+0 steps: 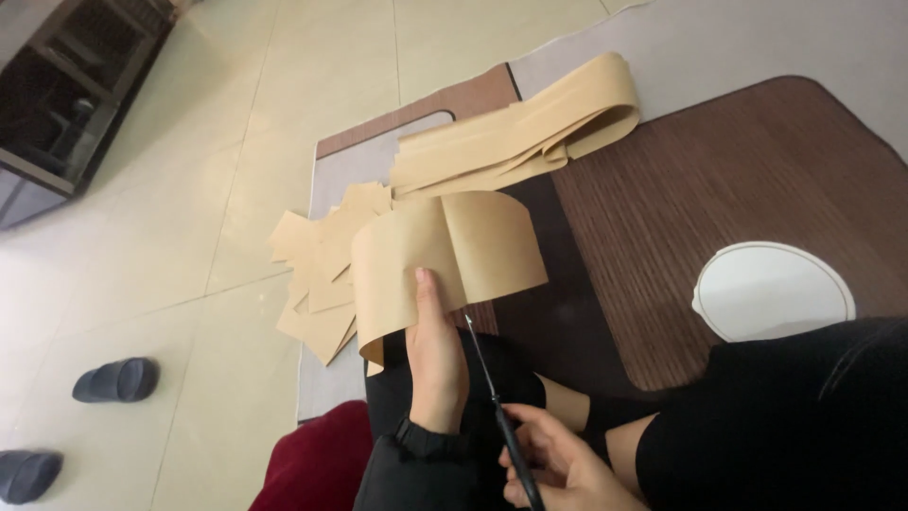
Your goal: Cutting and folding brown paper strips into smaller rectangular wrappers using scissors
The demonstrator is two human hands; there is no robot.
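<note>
Nearest the camera, my right hand (558, 464) is clenched on the handles of slim black-handled scissors (497, 402), blades pointing up at the lower edge of a curled strip of tan kraft paper (445, 260). My left hand (435, 355) pinches that strip just beside the blades, thumb on top. I judge the paper light, springy and easily creased; a grip close to the cut line suits it. Beyond lie cut tan paper pieces (317, 260), then a long folded tan paper band (530, 128) on the brown mat (757, 170).
</note>
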